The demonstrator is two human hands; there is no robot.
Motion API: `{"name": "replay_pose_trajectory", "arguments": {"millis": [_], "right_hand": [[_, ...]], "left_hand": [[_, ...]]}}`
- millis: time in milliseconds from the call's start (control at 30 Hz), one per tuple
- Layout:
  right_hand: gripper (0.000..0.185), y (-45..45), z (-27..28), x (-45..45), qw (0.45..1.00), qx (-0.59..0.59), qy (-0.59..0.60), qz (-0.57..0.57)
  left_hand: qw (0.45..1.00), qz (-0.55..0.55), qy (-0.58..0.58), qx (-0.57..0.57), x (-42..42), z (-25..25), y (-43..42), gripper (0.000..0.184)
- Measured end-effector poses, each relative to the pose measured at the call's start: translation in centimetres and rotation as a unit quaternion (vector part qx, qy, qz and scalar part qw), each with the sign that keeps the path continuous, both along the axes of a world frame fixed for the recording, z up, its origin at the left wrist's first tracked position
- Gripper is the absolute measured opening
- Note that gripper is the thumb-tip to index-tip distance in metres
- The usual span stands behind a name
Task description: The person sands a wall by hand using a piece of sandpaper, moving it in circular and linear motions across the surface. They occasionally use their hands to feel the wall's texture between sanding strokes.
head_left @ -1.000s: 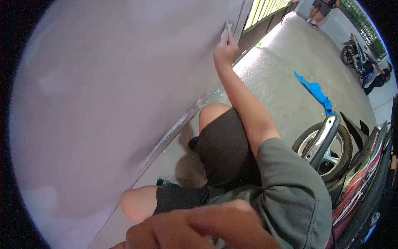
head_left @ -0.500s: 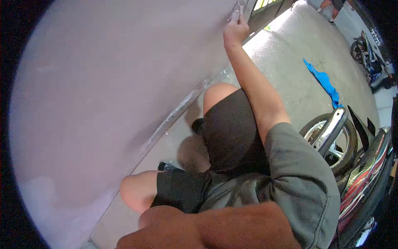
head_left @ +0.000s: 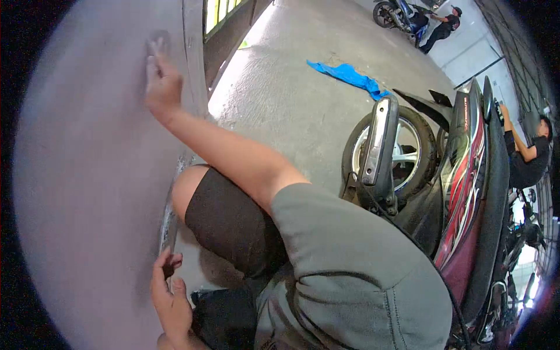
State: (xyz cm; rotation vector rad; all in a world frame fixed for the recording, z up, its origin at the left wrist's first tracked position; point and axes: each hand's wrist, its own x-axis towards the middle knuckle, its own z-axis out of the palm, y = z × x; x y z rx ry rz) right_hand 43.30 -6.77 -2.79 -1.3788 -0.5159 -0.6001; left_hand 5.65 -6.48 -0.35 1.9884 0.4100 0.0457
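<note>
A pale lilac-grey wall [head_left: 111, 175] rises at the left in the head view. My right hand [head_left: 165, 87], at the end of an outstretched arm, presses its fingers against the wall near its upper edge. The fingers are blurred, and a small dark grey patch shows at their tips; what they hold is unclear. Lower down, my left hand [head_left: 174, 300] is raised beside the wall's foot, fingers apart and slightly bent, holding nothing I can see. My bent knee [head_left: 189, 189] is close to the rough whitish strip [head_left: 167, 230] along the wall's foot.
A motorcycle [head_left: 461, 186] stands close at my right, its wheel [head_left: 429, 151] on the concrete floor [head_left: 274, 87]. A blue cloth [head_left: 350, 74] lies beyond. Another motorcycle [head_left: 402, 17] and a person [head_left: 444, 29] are farther off; another person [head_left: 528, 157] is behind the near motorcycle.
The view has swung toward the right, bringing more of the motorcycle in. My right hand remains at the wall. My left forearm, blurred across the bottom before, has moved, and the left hand now shows.
</note>
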Motion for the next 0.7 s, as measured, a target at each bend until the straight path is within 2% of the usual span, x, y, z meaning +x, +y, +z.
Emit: {"name": "replay_pose_trajectory", "arguments": {"millis": [33,67,233,300,367,433,500,533,567,600,633,700], "right_hand": [[0.042,0.3,1.1,-0.7,0.999,0.014,-0.034,0.032],[0.041,-0.1,1.8,-1.0,0.995,0.027,-0.067,0.062],[0.045,0.8,-1.7,1.2,1.000,0.003,-0.020,0.002],[0.047,0.6,-1.6,1.1,1.000,-0.011,-0.014,-0.023],[0.046,0.7,-1.2,0.7,0.997,-0.009,-0.078,-0.005],[0.058,0.7,-1.7,2.2,0.998,-0.026,-0.050,-0.008],[0.061,1.3,-3.2,5.3,0.997,-0.023,0.061,-0.039],[0.053,0.3,-2.0,3.9,0.992,-0.034,0.096,-0.071],[0.041,0.5,-2.3,4.3,0.993,-0.003,0.076,-0.087],[0.035,-0.5,-3.2,4.3,0.989,-0.076,0.049,-0.116],[0.024,-1.0,-2.4,3.1,0.974,-0.134,0.162,-0.084],[0.036,-0.7,-1.7,2.0,0.960,-0.186,0.188,-0.093]], "left_hand": [[0.998,-0.007,-0.018,-0.052,-0.3,-0.6,0.0,0.077],[0.998,-0.011,-0.020,-0.056,-0.3,-0.6,-0.3,0.077],[1.000,-0.013,-0.014,-0.011,-1.1,-0.8,-1.3,0.079],[1.000,-0.011,-0.013,-0.006,-1.1,-0.6,-1.4,0.079],[1.000,-0.009,-0.008,0.000,-1.0,-0.6,-1.5,0.078],[0.999,-0.027,-0.012,-0.022,-1.0,-0.4,-1.0,0.069],[1.000,-0.024,-0.013,-0.011,-1.1,0.0,-0.9,0.068],[0.999,-0.043,-0.031,-0.005,-0.8,0.1,-0.5,0.068],[0.998,-0.047,-0.039,0.002,-0.8,0.3,-0.4,0.066],[0.997,-0.053,-0.047,0.007,-0.6,0.5,-0.1,0.065],[0.997,-0.049,-0.057,0.017,-0.5,0.8,-0.1,0.063],[0.998,-0.016,-0.048,0.023,-0.5,0.9,-0.1,0.061]]}}
